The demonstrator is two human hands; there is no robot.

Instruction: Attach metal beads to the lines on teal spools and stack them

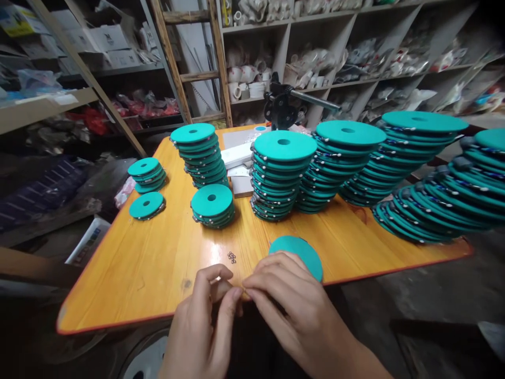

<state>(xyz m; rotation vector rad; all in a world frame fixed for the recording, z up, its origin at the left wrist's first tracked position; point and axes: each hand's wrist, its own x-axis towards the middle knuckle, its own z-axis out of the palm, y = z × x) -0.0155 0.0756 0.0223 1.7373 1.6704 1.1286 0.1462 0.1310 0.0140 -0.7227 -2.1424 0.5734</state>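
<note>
My left hand (207,316) and my right hand (292,300) meet at the table's front edge. Thumb and fingers of each are pinched together, the tips nearly touching; whatever lies between them is too small to make out. Just behind my right hand, partly covered by it, is a green disc (298,250). Several tiny dark rings (232,257) lie in a small heap on the wooden table (158,268), beyond my left hand. A short stack of green discs with centre holes (213,202) stands farther back.
Tall stacks of green discs (282,173) fill the table's middle and right, the rightmost leaning. Smaller stacks (145,173) stand at the left. A black metal tool with a lever (280,102) rises at the back. Behind are a wooden ladder (189,18) and loaded shelves (292,52).
</note>
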